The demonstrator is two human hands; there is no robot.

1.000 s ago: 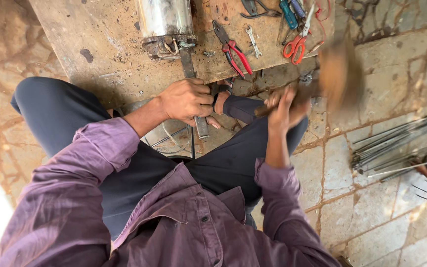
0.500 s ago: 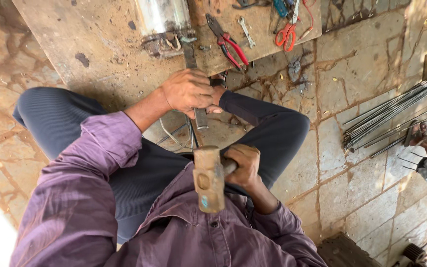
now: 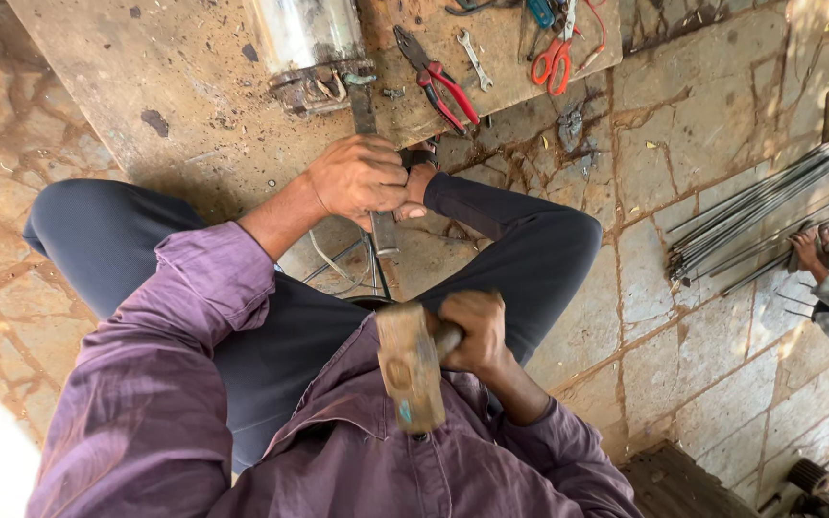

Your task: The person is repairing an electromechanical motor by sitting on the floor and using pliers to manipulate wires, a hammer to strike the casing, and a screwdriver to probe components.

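Observation:
I sit on a stone floor with my legs spread. My left hand (image 3: 362, 177) is shut on a flat metal chisel bar (image 3: 381, 230) whose far end meets the open end of a steel motor cylinder (image 3: 304, 38) lying on a worn board (image 3: 146, 86). My right hand (image 3: 477, 331) grips the handle of a heavy hammer (image 3: 410, 364), drawn back close to my chest with its rusty head pointing toward me.
Red-handled pliers (image 3: 443, 82), a small spanner (image 3: 475, 58) and orange scissors (image 3: 554, 62) lie on the board. A bundle of thin metal rods (image 3: 769, 221) rests on the floor at right, where another person's hand (image 3: 808, 249) touches them. Loose wires lie between my legs.
My right hand has swung the hammer from out by the chisel back to my chest, where it has stayed for the last half second. My left hand has kept its hold on the chisel.

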